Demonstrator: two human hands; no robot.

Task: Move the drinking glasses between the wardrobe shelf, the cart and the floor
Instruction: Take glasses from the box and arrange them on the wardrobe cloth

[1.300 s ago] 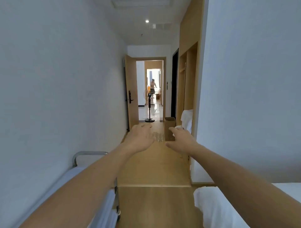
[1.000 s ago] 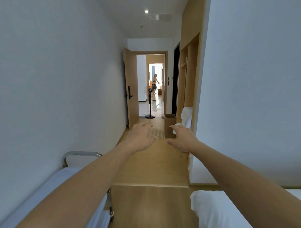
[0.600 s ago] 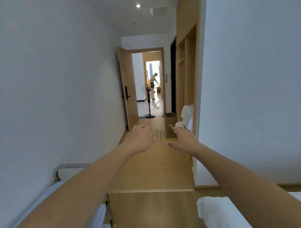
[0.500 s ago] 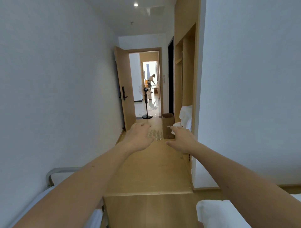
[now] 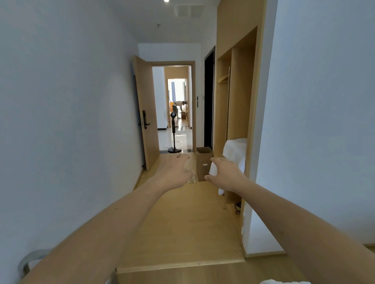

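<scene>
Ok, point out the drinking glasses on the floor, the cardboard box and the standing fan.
drinking glasses point(image 5: 192, 179), head view, clear cluster beside left hand
cardboard box point(image 5: 203, 165), head view, front face
standing fan point(image 5: 174, 131), head view, pole

Even, soft daylight; white walls read bluish-grey. Brightest spot is the far window point(image 5: 176, 89) through the open doorway, blown out to white, with glare streaking the glossy tiled floor point(image 5: 176, 139) beyond. One ceiling downlight point(image 5: 166, 0) at top centre, clipped by the frame edge. Shadows faint, no hard edges. Wide-angle bend: walls bow outward, forearms swell at the lower corners. Left hand point(image 5: 174, 172) and right hand point(image 5: 225, 174) slightly soft; far room detail smeared, small, compressed.
</scene>
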